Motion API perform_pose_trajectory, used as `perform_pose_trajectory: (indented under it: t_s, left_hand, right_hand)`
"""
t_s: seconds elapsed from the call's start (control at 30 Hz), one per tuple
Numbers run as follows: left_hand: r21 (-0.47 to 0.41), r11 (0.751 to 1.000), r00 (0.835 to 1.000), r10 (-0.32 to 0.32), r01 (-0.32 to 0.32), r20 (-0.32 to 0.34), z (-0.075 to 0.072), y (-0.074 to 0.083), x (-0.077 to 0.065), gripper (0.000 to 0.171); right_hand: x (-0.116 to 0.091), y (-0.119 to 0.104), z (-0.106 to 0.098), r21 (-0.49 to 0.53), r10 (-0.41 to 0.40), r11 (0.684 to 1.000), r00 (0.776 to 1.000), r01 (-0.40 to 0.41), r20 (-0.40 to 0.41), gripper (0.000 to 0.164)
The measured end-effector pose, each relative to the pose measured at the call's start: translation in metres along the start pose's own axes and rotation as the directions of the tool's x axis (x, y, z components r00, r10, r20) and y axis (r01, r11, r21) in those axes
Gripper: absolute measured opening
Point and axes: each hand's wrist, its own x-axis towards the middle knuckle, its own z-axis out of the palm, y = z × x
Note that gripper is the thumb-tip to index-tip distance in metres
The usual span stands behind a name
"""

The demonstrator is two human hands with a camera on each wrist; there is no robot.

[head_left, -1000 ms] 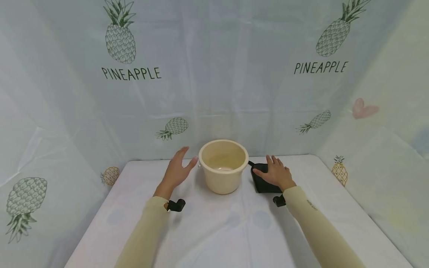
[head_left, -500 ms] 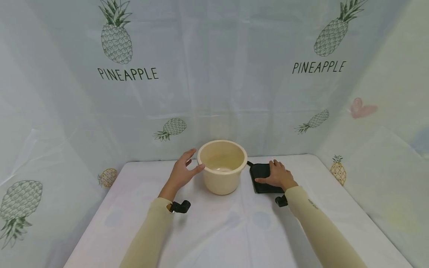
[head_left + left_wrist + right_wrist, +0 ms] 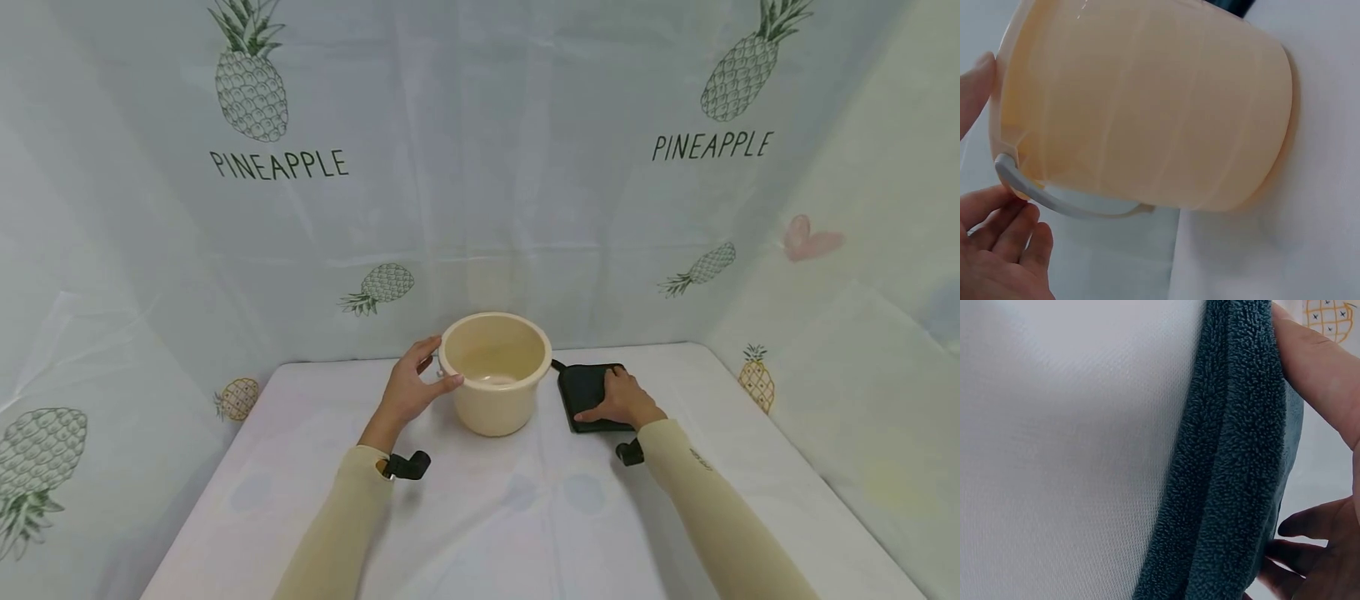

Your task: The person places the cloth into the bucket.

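Observation:
A cream plastic bucket (image 3: 497, 408) stands upright on the table. My left hand (image 3: 405, 390) is at its left rim, fingers curved, with thumb and fingertips at the lip. In the left wrist view the fingers (image 3: 1019, 225) meet the rim beside the pale bucket handle (image 3: 1066, 206), which hangs down. To the bucket's right lies a folded dark green towel (image 3: 581, 387) with a loop at its back left corner. My right hand (image 3: 622, 400) is on top of it, fingers bent, thumb toward its front edge. The right wrist view shows the towel's thick terry layers (image 3: 1229, 456).
A white cloth covers the table (image 3: 487, 517). Pineapple-printed sheeting (image 3: 480, 167) hangs close behind the bucket and along both sides. The bucket's visible inside holds nothing.
My left hand has moved right, up to the bucket's rim. My right hand has come down onto the towel and its fingers have bent inward. Bucket and towel stay put.

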Motion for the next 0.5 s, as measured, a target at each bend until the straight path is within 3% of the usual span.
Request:
perform_pose_trajectory:
  t_s: [0.5]
  left_hand:
    - [-0.050, 0.998, 0.999, -0.035, 0.033, -0.026, 0.0027, -0.0086, 0.0018, 0.086]
  right_hand:
    - [0.0014, -0.0037, -0.0037, 0.016, -0.001, 1.000, 1.000, 0.001, -0.010, 0.101]
